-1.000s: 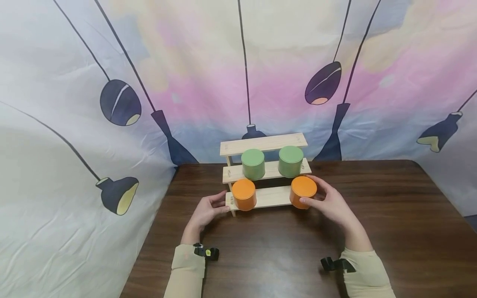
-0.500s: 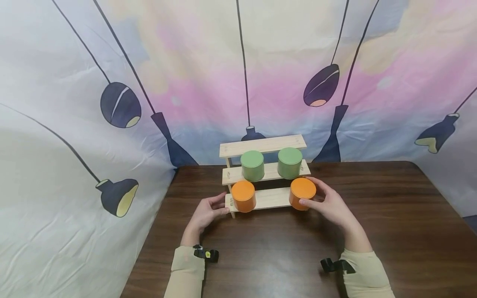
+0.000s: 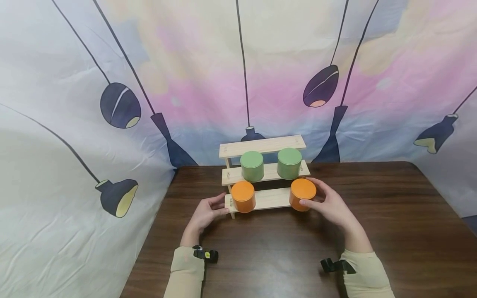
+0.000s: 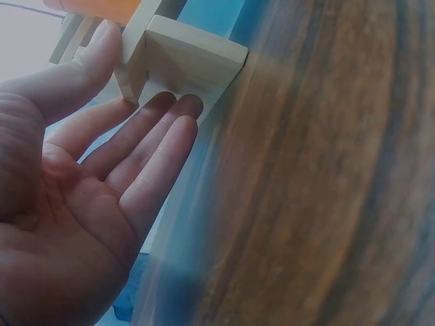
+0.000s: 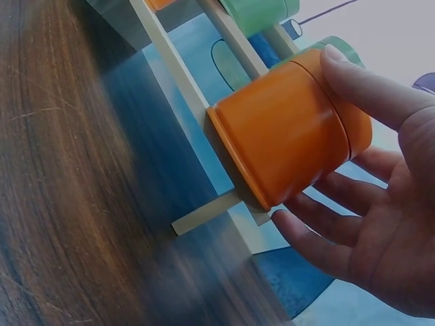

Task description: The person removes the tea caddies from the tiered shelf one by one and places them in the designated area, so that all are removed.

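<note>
A three-tier wooden display rack (image 3: 270, 199) stands on the table. My left hand (image 3: 204, 213) is at the left end of its lowest board, thumb in front and fingers behind, pinching the end; in the left wrist view the other fingers stretch out beside the leg. My right hand (image 3: 329, 205) holds an orange lidded tin (image 5: 282, 132) at the right end of that board, thumb against the lid, fingers round the far side. The tin's base sits on the board. Another orange tin (image 3: 243, 198) stands at the left of the same board.
Two green lidded tins, a left one (image 3: 252, 166) and a right one (image 3: 289, 164), stand on the middle board. The top board (image 3: 262, 145) carries nothing. Behind the brown table (image 3: 268, 256) hangs a cloth (image 3: 208, 82) printed with lamps.
The head view has shifted very slightly. Both hands, the tins and the rack otherwise keep their places.
</note>
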Motion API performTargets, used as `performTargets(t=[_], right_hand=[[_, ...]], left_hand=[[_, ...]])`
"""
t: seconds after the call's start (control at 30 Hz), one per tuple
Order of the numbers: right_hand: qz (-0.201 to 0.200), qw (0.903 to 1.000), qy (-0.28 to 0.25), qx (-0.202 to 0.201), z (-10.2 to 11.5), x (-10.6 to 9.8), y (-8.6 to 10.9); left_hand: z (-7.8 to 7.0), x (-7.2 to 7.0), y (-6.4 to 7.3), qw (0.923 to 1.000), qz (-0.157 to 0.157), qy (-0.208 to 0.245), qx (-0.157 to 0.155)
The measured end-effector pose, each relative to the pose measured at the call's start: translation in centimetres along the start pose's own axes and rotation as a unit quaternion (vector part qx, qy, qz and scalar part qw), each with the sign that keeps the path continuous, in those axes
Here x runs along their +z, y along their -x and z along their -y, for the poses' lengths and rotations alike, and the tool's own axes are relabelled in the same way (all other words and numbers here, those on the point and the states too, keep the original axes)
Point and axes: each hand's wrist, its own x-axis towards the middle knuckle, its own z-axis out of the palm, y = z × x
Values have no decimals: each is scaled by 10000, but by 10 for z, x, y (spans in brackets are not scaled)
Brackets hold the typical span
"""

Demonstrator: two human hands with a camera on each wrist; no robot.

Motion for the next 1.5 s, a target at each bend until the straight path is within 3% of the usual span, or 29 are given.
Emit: performTargets(t=[0.53,0.9,1.1,1.5], right_hand=[[-135,9998,136,70,-7,-22,5],[-985,9941,51,445,-23,-49,13],[-1282,9887,-235,746,-34,-49,9],[-1276,9863,-474,927,-56,-38,-2]], left_hand=[[1,0,0,10000,-24,-18,-64],[1,0,-1,10000,-74,50,-44],[1,0,0,10000,-60,21,-69],[0,1,0,10000,-1,-9,-25]])
